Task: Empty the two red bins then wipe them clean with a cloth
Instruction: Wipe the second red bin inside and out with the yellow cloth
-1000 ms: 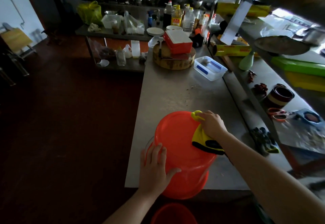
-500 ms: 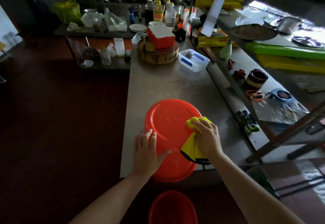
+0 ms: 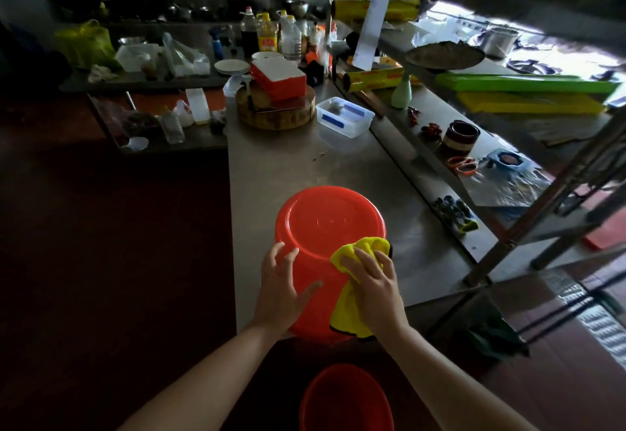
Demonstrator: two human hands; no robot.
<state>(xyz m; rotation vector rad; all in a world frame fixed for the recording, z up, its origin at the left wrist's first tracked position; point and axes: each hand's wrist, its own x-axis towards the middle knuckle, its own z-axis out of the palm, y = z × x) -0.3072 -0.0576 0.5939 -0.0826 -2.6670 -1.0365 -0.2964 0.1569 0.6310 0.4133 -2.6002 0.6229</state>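
On the steel table, a wooden block carrying a red box stands at the far end, with a clear tub just to its right, both well apart from the red bin. The bin sits upside down at the near edge, glossy base up. The left hand rests flat on its side, fingers spread. The right hand presses a yellow cloth against it with fingers straight. A second red bin stands on the floor below.

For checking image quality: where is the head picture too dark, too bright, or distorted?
Head view: the floor left of the steel table is nearly black; glare washes out the upper right; the shelf post leans from wide-angle distortion; the upturned red bin is well lit.
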